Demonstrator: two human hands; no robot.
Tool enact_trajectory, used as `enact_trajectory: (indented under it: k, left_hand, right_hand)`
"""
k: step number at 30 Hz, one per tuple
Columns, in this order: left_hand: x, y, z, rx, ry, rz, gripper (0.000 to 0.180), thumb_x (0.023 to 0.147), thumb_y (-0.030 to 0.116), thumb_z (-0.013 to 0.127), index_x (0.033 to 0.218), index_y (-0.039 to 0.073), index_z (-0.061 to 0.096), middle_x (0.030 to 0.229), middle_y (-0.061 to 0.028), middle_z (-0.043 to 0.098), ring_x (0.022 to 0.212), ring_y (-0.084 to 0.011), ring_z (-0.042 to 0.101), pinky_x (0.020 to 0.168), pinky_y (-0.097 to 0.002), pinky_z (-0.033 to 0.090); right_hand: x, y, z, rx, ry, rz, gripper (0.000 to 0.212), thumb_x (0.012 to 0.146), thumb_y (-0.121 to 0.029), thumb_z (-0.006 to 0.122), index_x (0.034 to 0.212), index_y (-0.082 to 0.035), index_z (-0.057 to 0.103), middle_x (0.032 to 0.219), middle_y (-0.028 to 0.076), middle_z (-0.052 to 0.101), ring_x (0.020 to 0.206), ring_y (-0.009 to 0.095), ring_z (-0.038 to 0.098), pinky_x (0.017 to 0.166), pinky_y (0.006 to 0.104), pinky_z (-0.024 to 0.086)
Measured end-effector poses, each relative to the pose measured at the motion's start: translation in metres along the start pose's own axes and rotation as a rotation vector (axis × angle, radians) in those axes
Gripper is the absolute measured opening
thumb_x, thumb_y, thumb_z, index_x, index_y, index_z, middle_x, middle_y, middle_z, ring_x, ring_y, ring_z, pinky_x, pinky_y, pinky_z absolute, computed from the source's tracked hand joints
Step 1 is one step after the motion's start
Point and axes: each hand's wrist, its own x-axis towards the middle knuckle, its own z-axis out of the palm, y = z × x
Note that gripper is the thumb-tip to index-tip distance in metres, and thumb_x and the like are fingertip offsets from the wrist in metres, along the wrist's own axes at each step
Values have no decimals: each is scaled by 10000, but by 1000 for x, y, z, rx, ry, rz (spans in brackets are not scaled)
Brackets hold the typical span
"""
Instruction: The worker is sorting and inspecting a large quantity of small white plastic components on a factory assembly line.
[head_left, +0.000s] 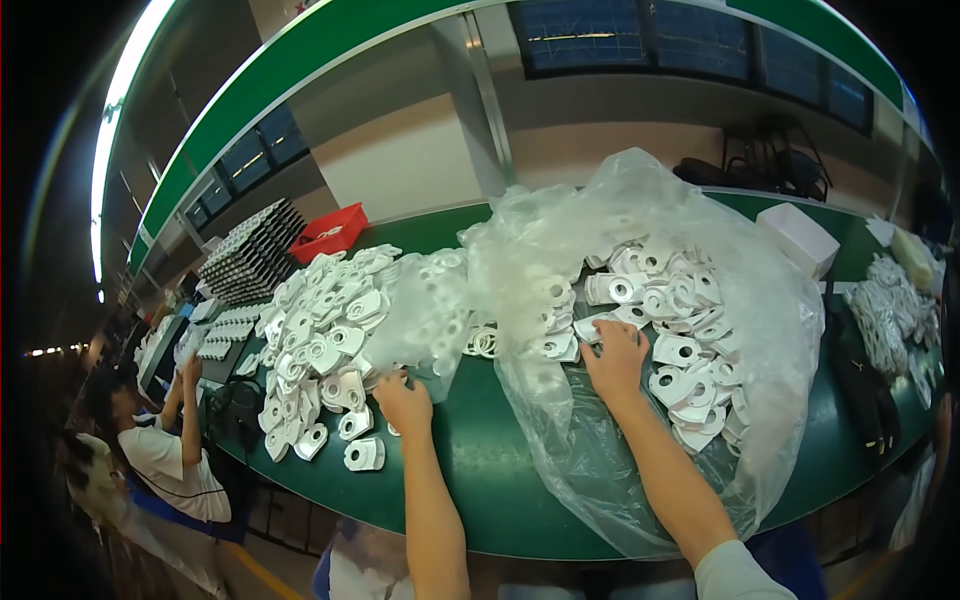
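Two heaps of white plastic parts lie in front of me, each part with a round hole and flared sides. At the near right edge of the left heap (318, 335), my left hand (404, 404) has its fingers curled in; what they hold, if anything, is hidden. A large clear plastic bag (545, 440) lies with its mouth toward me, and the right heap (690, 365) spills out inside it. Reaching into the bag, my right hand (617, 360) closes its fingers on a white plastic part (592, 328) at the heap's left side.
On the green table (480, 490), a red bin (330, 235) and stacked dark trays (252, 250) stand at the back left. A white box (798, 240) and bagged white rings (893, 310) are to the right. Another person (175, 455) works at far left.
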Motion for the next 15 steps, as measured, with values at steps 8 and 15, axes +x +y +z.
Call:
enact_trajectory:
  k: [8, 15]
  left_hand:
    - [-5, 20, -4, 171, -238, -21, 230, 729, 132, 616, 946, 59, 606, 938, -93, 578, 1009, -298, 480, 818, -439, 371]
    - [-5, 28, -8, 121, 95, 121, 218, 693, 103, 601, 903, 46, 599, 939, -106, 536, 964, -310, 490, 801, -451, 373]
  right_hand:
    - [5, 5, -7, 28, 83, -94, 147, 729, -172, 676, 858, -101, 671, 941, 53, 543, 990, 249, 472, 927, 464, 290]
    - [13, -21, -24, 430, 288, -66, 104, 780, -99, 650, 877, -91, 688, 839, 47, 527, 764, 158, 476, 684, 291, 368]
